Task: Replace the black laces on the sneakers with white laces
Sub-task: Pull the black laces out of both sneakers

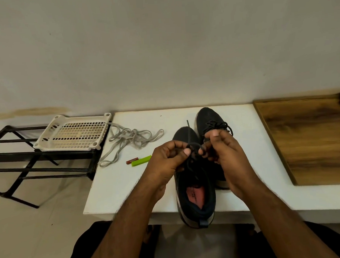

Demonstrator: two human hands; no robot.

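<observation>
Two black sneakers stand side by side on the white table (117, 190), toes toward the wall. The near sneaker (195, 202) shows a red insole, and its heel hangs over the front edge. The far sneaker (210, 120) has its black lace tied. Above the near sneaker's tongue, my left hand (166, 158) and my right hand (225, 149) each pinch the black lace (193, 146), which loops between the fingertips. The white laces (130, 138) lie loose in a tangle on the table to the left.
A small red-brown stick (132, 161) and a green strip (141, 161) lie left of my left hand. A white perforated tray (75, 133) rests on a black metal rack (28, 156) left of the table. A wooden board (311, 141) covers the table's right side.
</observation>
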